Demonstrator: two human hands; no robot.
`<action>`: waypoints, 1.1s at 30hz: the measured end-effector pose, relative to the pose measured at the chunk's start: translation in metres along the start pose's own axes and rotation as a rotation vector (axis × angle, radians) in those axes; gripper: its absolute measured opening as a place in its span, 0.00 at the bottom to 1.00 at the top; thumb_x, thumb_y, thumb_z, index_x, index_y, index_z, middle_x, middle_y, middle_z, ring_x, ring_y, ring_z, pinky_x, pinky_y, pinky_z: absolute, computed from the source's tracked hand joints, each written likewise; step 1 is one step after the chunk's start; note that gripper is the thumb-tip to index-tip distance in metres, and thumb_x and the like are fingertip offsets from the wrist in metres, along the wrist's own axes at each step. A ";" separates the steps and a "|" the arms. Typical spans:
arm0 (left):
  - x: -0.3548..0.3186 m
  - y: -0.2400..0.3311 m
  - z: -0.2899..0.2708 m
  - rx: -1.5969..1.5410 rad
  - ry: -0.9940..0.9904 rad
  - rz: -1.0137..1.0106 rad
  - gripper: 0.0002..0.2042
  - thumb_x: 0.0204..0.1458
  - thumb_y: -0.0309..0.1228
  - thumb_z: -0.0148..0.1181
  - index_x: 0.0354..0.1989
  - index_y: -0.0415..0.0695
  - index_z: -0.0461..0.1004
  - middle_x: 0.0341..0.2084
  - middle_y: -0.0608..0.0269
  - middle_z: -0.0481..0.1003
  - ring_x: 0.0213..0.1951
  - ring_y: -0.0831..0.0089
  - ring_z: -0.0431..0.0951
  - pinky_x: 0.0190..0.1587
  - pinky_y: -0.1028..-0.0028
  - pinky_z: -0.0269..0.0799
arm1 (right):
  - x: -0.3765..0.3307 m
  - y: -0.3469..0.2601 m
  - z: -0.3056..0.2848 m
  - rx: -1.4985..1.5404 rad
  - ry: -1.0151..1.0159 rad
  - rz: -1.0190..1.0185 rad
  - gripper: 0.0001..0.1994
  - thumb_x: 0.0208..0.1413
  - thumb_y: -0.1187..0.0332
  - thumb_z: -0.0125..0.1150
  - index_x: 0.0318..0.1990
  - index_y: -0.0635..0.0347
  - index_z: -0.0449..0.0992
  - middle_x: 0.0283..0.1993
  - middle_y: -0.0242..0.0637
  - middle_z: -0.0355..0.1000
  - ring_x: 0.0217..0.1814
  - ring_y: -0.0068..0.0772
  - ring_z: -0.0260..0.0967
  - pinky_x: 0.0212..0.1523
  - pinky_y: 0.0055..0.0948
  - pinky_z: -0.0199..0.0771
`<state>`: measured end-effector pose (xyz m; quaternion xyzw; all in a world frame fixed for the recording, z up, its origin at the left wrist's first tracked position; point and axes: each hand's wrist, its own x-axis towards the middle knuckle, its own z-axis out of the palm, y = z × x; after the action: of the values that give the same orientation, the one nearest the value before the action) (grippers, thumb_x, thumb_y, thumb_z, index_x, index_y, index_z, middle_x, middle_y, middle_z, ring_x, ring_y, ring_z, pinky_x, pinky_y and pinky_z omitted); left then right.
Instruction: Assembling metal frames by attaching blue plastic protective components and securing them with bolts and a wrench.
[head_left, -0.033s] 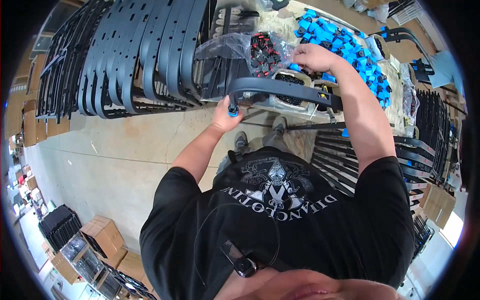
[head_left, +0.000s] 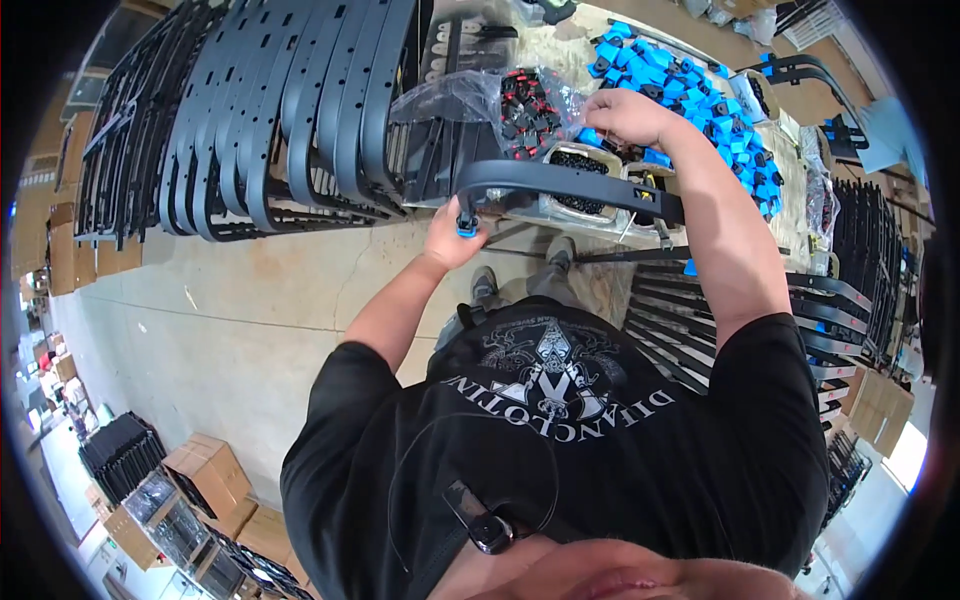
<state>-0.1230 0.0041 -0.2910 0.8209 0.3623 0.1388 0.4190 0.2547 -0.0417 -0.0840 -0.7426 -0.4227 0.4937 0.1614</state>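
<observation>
Far left of our fingers, we see curved dark frames (head_left: 280, 110) leaning in rows on the concrete floor (head_left: 250, 310). Our left hand (head_left: 452, 238) comes up on a bent forearm, its fingers closed around the near end of a dark curved bar (head_left: 570, 185), where a small blue cap (head_left: 466, 230) sits. The bar's long axis runs left to right, arching slightly, its far end pointing right below our other wrist. Our right hand (head_left: 622, 115) stretches forward on a straighter arm, fingers curled at a clear bag of red and black parts (head_left: 525, 100); we cannot tell whether they pinch anything. Just right of those fingers, blue clips (head_left: 700, 95) are heaped on the table (head_left: 560, 45).
</observation>
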 end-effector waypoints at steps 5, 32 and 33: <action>0.001 0.082 -0.091 -0.301 0.054 0.314 0.40 0.40 0.32 0.66 0.67 0.41 0.61 0.61 0.47 0.67 0.66 0.54 0.65 0.64 0.59 0.62 | -0.003 -0.002 -0.003 -0.157 0.106 -0.169 0.13 0.58 0.61 0.62 0.43 0.61 0.79 0.30 0.32 0.74 0.29 0.25 0.69 0.30 0.30 0.69; 0.286 0.167 -0.011 0.644 -0.119 0.582 0.12 0.50 0.39 0.68 0.39 0.48 0.85 0.41 0.52 0.79 0.47 0.52 0.78 0.53 0.59 0.73 | -0.001 -0.002 -0.018 -0.408 0.188 -0.174 0.19 0.51 0.55 0.64 0.41 0.61 0.82 0.42 0.50 0.80 0.47 0.50 0.78 0.49 0.43 0.77; 0.278 0.186 -0.020 0.570 -0.132 0.531 0.12 0.50 0.38 0.68 0.39 0.46 0.84 0.39 0.53 0.80 0.44 0.55 0.79 0.50 0.61 0.75 | -0.003 -0.001 -0.019 -0.404 0.194 -0.157 0.19 0.50 0.55 0.64 0.41 0.62 0.82 0.42 0.51 0.80 0.46 0.51 0.78 0.49 0.43 0.77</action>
<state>0.1498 0.1420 -0.1535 0.9767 0.1334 0.0831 0.1464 0.2704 -0.0394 -0.0728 -0.7688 -0.5517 0.3115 0.0874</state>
